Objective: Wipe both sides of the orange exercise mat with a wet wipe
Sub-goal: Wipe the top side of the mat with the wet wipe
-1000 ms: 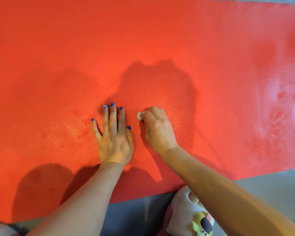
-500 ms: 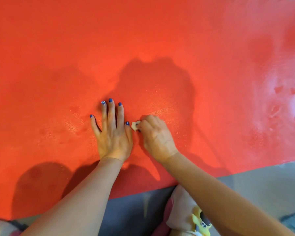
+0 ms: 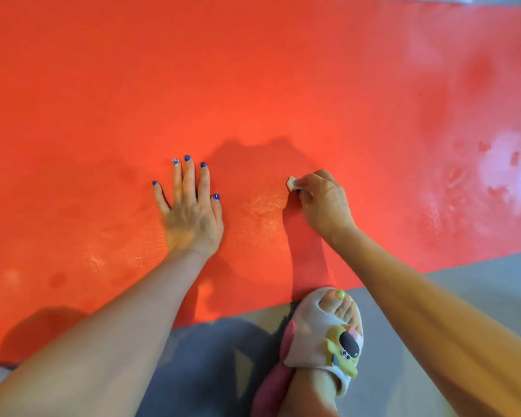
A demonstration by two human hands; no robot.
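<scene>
The orange exercise mat (image 3: 253,85) lies flat on the floor and fills most of the head view. My left hand (image 3: 190,212) rests palm down on it, fingers spread, blue nails showing. To its right my right hand (image 3: 322,203) is closed on a small bunched white wet wipe (image 3: 291,182), whose tip sticks out by the thumb and touches the mat. A damp, shiny patch (image 3: 262,209) lies between the two hands.
Grey floor (image 3: 478,284) runs along the mat's near edge. My foot in a white slipper (image 3: 322,329) with a cartoon figure stands there, toes touching the mat edge. Pale glare and wet marks (image 3: 506,173) show on the mat at the right.
My right hand with the wipe has slid to the right, away from my left hand. The view has shifted, so the slipper and more floor now show.
</scene>
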